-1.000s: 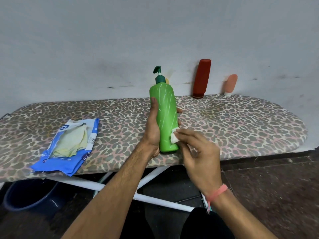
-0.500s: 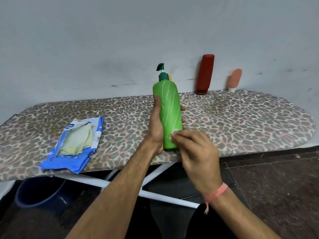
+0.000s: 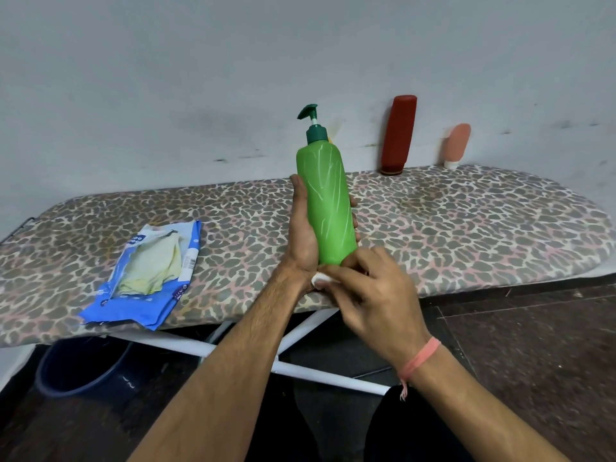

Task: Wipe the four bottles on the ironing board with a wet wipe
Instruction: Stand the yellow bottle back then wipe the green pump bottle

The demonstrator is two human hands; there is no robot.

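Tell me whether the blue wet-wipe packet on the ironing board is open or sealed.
Open. The blue wet-wipe packet lies flat on the leopard-print ironing board, its front flap torn back, with pale yellowish wipes exposed inside.

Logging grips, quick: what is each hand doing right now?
Left hand: grips the green pump bottle.
Right hand: pinches the wet wipe at the bottle's base.

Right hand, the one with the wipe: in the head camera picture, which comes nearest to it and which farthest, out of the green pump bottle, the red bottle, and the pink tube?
From the right hand:
1. Green pump bottle, touching, just above it.
2. Red bottle, back against the wall.
3. Pink tube, farther right along the wall.
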